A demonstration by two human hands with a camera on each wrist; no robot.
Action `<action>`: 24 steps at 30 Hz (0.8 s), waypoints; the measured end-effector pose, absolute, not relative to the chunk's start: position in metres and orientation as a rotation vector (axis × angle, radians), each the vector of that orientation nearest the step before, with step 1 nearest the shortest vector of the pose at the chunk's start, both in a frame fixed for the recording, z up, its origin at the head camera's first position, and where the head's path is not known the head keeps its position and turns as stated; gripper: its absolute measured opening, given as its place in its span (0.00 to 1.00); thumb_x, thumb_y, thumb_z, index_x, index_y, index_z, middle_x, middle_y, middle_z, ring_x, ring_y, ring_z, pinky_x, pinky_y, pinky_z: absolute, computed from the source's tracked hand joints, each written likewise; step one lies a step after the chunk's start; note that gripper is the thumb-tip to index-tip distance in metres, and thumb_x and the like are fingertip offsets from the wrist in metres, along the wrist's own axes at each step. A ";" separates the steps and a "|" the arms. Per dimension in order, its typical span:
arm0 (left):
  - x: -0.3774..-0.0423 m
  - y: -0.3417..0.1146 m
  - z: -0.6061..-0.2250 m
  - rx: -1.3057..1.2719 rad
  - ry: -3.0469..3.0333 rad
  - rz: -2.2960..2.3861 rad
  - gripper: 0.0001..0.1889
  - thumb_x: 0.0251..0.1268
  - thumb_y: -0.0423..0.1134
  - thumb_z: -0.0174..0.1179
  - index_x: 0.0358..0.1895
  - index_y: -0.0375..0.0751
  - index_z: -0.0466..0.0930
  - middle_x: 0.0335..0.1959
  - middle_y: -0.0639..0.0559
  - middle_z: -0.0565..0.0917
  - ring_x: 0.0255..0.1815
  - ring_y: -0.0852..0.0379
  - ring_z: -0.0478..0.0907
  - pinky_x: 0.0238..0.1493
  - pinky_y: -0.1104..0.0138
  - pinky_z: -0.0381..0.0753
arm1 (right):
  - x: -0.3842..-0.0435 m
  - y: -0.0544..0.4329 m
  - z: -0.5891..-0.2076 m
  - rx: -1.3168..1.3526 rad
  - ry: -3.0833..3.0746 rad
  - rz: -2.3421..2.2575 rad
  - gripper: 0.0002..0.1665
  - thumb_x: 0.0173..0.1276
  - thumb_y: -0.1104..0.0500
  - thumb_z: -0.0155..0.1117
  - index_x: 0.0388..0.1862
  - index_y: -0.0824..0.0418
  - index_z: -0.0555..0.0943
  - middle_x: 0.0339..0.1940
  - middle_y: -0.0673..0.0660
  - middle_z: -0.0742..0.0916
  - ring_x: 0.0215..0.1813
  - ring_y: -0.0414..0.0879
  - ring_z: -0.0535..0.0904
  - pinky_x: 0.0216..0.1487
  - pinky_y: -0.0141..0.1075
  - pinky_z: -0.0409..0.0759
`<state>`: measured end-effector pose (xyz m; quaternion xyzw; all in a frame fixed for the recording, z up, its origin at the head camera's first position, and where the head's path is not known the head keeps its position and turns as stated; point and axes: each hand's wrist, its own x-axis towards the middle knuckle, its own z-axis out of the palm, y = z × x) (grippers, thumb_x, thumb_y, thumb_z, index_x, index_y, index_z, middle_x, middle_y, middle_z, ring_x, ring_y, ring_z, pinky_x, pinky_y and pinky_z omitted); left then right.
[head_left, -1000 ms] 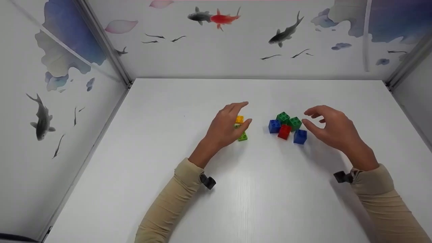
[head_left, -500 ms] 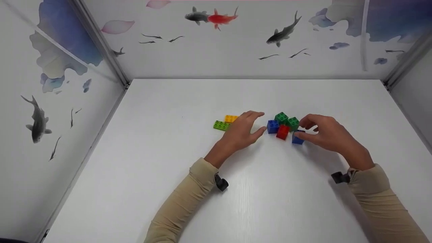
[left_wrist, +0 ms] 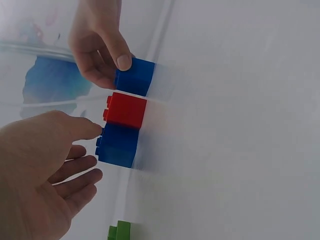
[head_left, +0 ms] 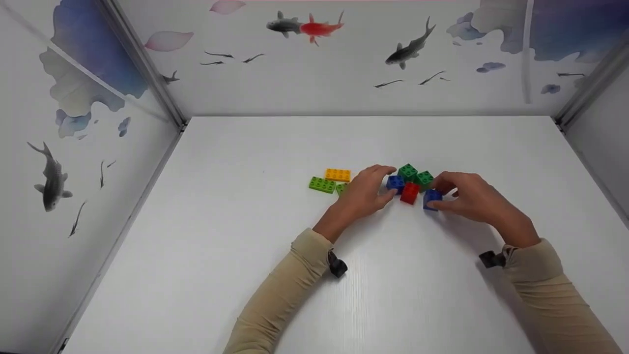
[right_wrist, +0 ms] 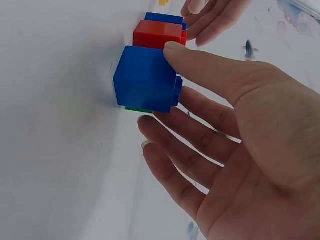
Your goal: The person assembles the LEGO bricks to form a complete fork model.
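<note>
- Pinched in the right hand (head_left: 464, 196), just right of the red block (head_left: 409, 193) with a slim gap between: right blue block (right_wrist: 142, 77), thumb against one side and other fingers behind, probably for a grip that resists turning.
- Left hand (head_left: 361, 194) at the far side of the left blue block (left_wrist: 117, 145), fingers apart and clamped on nothing, seemingly spread to a block's width; thumb contact impossible to tell.
- Snug against the red block's left side: left blue block, perhaps for mutual support.
- Behind the red block on the desk (head_left: 245, 246): left green block (head_left: 407, 172) and right green block (head_left: 424, 180).
- Well left of the red block: yellow block (head_left: 338, 175) and light green block (head_left: 322, 185), perhaps grouped for flatness.
</note>
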<state>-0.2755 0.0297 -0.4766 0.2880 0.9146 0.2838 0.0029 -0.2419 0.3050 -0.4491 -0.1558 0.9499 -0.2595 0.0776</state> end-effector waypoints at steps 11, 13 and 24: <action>-0.277 0.042 -0.484 0.850 2.895 0.898 0.23 0.80 0.43 0.66 0.73 0.45 0.79 0.68 0.50 0.84 0.67 0.56 0.82 0.71 0.71 0.81 | -0.243 0.306 -0.453 -0.464 2.808 -0.814 0.26 0.68 0.58 0.82 0.62 0.61 0.84 0.54 0.61 0.91 0.56 0.57 0.88 0.61 0.56 0.90; -0.277 0.042 -0.484 0.852 2.888 0.915 0.22 0.81 0.42 0.65 0.72 0.45 0.79 0.68 0.50 0.84 0.66 0.56 0.82 0.71 0.71 0.81 | -0.243 0.306 -0.454 -0.472 2.805 -0.820 0.26 0.68 0.58 0.82 0.61 0.61 0.84 0.53 0.60 0.91 0.56 0.56 0.88 0.61 0.56 0.90; -0.275 0.039 -0.479 0.872 2.879 1.025 0.22 0.81 0.40 0.64 0.73 0.44 0.78 0.68 0.50 0.83 0.68 0.55 0.81 0.73 0.71 0.79 | -0.246 0.308 -0.458 -0.437 2.788 -0.794 0.25 0.68 0.53 0.82 0.61 0.60 0.86 0.52 0.59 0.91 0.55 0.54 0.88 0.61 0.54 0.90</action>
